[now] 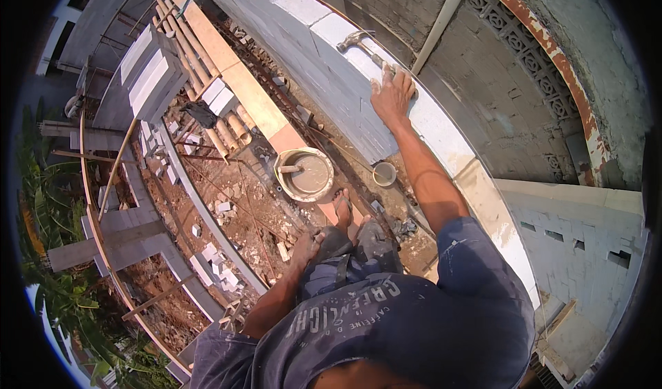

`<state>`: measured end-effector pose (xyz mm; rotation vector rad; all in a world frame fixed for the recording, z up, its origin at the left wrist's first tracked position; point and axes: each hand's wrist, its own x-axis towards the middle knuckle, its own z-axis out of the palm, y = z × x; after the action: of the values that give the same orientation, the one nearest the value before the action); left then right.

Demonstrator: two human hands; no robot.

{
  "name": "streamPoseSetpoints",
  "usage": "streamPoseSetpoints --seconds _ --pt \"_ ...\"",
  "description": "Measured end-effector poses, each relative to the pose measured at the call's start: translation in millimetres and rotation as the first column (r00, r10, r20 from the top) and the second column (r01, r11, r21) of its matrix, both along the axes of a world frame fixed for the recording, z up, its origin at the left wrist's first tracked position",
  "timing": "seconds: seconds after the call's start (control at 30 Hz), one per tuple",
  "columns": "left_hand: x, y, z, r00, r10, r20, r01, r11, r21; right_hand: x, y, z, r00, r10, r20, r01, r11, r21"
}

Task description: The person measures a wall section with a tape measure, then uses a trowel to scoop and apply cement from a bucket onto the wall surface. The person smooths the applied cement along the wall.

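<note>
On the pale top of the block wall (441, 130), my right hand (393, 96) is closed round the handle of a claw hammer (354, 40). The hammer's metal head lies at or just above the blocks, pointing away to the upper left; part of its handle is hidden under my fingers. My left hand (305, 250) is down by my bent knee, fingers curled in, and no object shows in it. Ahead of my feet stands a round bucket (329, 192) of wet grey mortar, with a tool's handle sticking out over its rim.
A long wooden plank (248, 89) runs along the wall, with my sandalled foot (343, 206) on it. Bamboo poles (186, 51) and stacked white blocks (155, 79) lie to the left. A smaller pail (384, 174) sits by the wall. Rubble and broken blocks (221, 268) cover the ground below.
</note>
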<state>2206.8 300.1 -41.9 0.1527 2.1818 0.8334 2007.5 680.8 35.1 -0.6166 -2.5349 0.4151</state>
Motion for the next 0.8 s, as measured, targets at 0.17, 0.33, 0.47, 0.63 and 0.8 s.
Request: streamPoseSetpoints --seconds 0.17,0.33,0.47,0.63,0.8 --pt "17.9 -40.8 11.9 0.996 0.003 0.086 0.006 0.994 -0.111 146.0 -61.6 -58.9 0.960 0.278 -0.022 -0.272 0.915 -0.297" --pt "40.5 -54.2 7.3 0.976 -0.157 0.152 0.171 0.981 -0.088 346.1 -107.2 -155.0 0.500 0.538 0.679 0.068 0.757 -0.650" --pt "60.4 -47.5 1.1 0.965 -0.137 0.225 0.171 0.975 -0.138 397.2 -89.3 -178.9 0.473 0.367 0.801 0.404 0.718 -0.567" --pt "61.5 -39.9 -26.7 0.989 -0.103 0.106 0.119 0.979 -0.166 350.7 -50.2 -189.3 0.497 0.322 0.806 0.258 0.831 -0.492" --pt "58.0 -29.4 -46.8 0.961 -0.182 0.206 0.207 0.972 -0.108 314.1 -51.6 -214.5 0.684 0.353 0.639 0.182 0.765 -0.618"
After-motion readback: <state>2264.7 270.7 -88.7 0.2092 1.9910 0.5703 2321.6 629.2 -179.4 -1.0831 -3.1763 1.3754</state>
